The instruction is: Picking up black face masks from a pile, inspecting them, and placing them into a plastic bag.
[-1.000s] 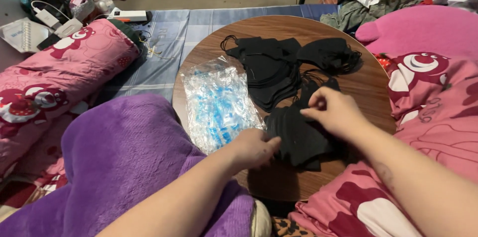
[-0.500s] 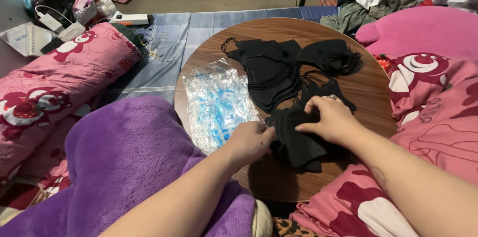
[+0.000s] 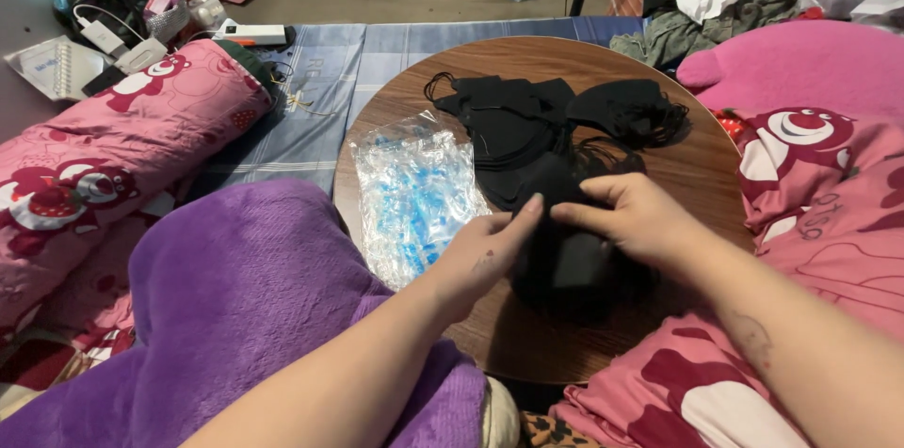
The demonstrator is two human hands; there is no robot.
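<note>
head | left hand and right hand fingers pinching black mask between them on round table

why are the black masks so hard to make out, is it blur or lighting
Head view: dim, flat lighting, not blur; the black face masks merge into one dark mass under both hands, left hand, right hand. The clear plastic bag shows small glare spots; edges stay fairly sharp.

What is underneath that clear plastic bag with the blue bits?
The clear plastic bag lies flat on the round wooden table, beside the black masks. Only brown tabletop shows around its edges; the blue contents hide whatever is directly beneath it.
</note>
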